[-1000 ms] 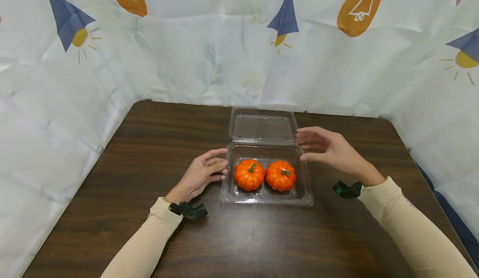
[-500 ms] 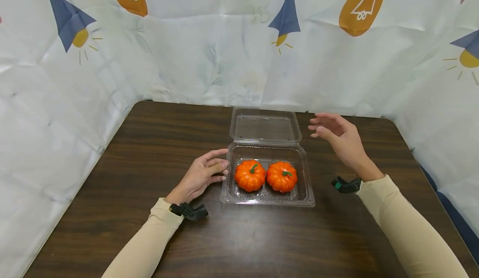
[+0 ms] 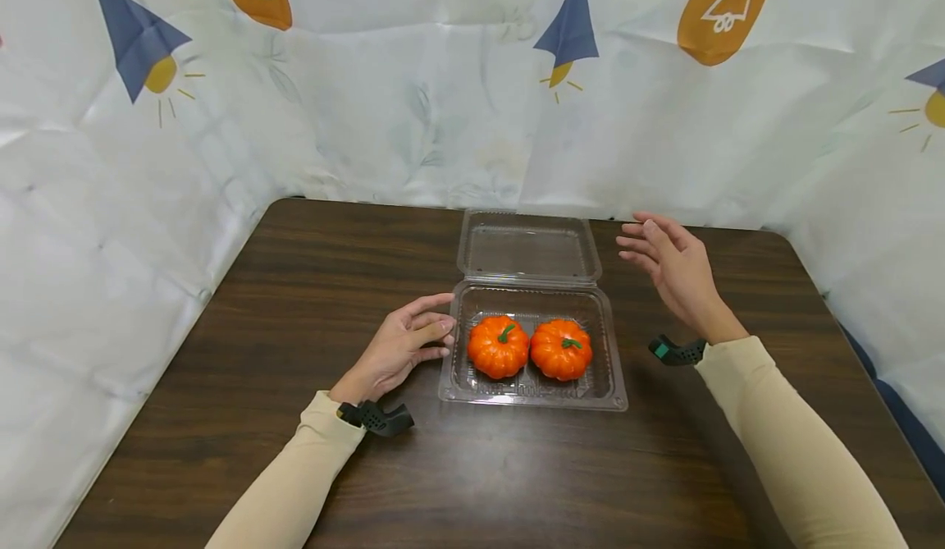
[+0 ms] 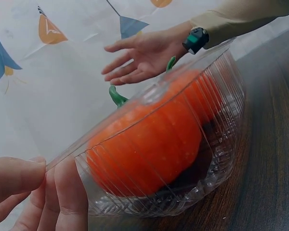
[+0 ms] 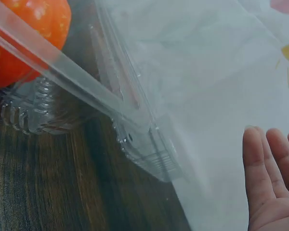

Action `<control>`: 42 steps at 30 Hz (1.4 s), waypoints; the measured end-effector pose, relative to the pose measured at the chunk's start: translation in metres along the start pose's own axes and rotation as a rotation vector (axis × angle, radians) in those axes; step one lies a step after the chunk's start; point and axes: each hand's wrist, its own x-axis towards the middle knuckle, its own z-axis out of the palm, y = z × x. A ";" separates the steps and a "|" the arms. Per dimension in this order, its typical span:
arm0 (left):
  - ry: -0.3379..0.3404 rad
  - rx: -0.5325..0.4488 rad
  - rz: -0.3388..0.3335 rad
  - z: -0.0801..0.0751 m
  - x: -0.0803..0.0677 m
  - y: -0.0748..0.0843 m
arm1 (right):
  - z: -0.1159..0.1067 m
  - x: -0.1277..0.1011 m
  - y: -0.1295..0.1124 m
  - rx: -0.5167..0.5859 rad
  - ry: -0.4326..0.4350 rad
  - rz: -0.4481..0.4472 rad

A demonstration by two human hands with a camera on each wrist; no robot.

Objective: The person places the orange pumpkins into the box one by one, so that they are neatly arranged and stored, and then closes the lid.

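Note:
A clear plastic clamshell container [image 3: 531, 397] lies on the table with its lid [image 3: 527, 245] folded back flat. Inside its base sit two small orange pumpkins with green stems, the left pumpkin [image 3: 498, 350] beside the right pumpkin [image 3: 561, 354]. At the base's left side, my left hand [image 3: 402, 340] pinches the rim; the left wrist view shows the thumb [image 4: 19, 175] above the edge and fingers [image 4: 70, 195] below it. My right hand [image 3: 679, 274] is raised to the right of the lid, apart from the container, fingers extended and holding nothing, its palm [image 5: 279, 214] showing in the right wrist view.
The dark wood-grain table [image 3: 295, 286] extends around the container on all sides. A white patterned curtain [image 3: 369, 122] hangs behind the far edge and along both sides. Each wrist wears a black band, such as the right wristband [image 3: 675, 352].
My right hand has moved away from the container's right side, back and to the right, and its palm has turned. The left hand keeps its place at the rim.

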 end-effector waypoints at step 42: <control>0.008 -0.009 -0.004 0.001 0.002 -0.002 | -0.014 0.041 0.051 -0.001 -0.077 0.511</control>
